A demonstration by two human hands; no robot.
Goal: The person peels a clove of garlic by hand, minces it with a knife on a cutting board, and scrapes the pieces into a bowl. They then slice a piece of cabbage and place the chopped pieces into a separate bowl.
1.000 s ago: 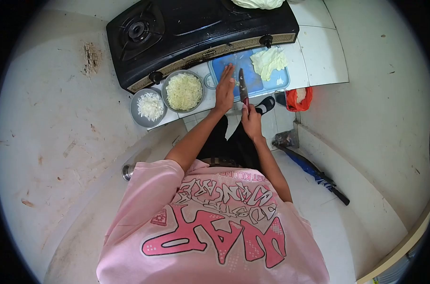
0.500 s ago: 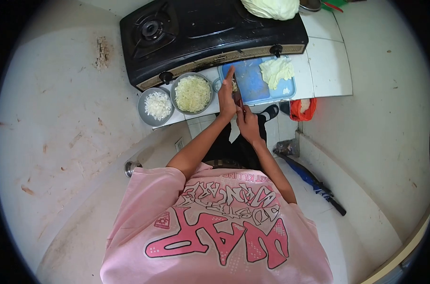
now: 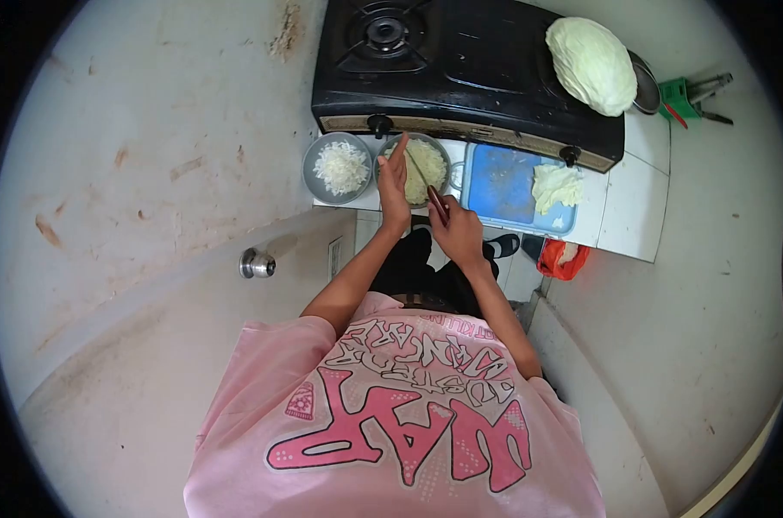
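My right hand (image 3: 458, 231) is wrapped round the dark red handle of a knife (image 3: 438, 205), whose blade points up and left over a grey bowl of shredded cabbage (image 3: 427, 173). At the left side of that bowl my left hand (image 3: 394, 188) is held upright with its fingers stretched out, holding nothing. Further left sits a grey bowl of white chopped pieces (image 3: 340, 168). To the right lies a blue cutting board (image 3: 500, 186) in a light blue tray (image 3: 479, 222), with a pale cabbage leaf (image 3: 557, 187) at its right end.
A black gas stove (image 3: 486, 65) stands behind the bowls and tray, a cabbage head (image 3: 591, 66) on its right end. Beyond are a dark pan (image 3: 646, 85) and a green holder (image 3: 680, 99). A red bag (image 3: 563, 258) hangs below the counter; a door knob (image 3: 257, 263) is at left.
The view has shifted, so the stove and counter appear further right. Both hands and the knife have gone left from the cutting board to the cabbage bowl.
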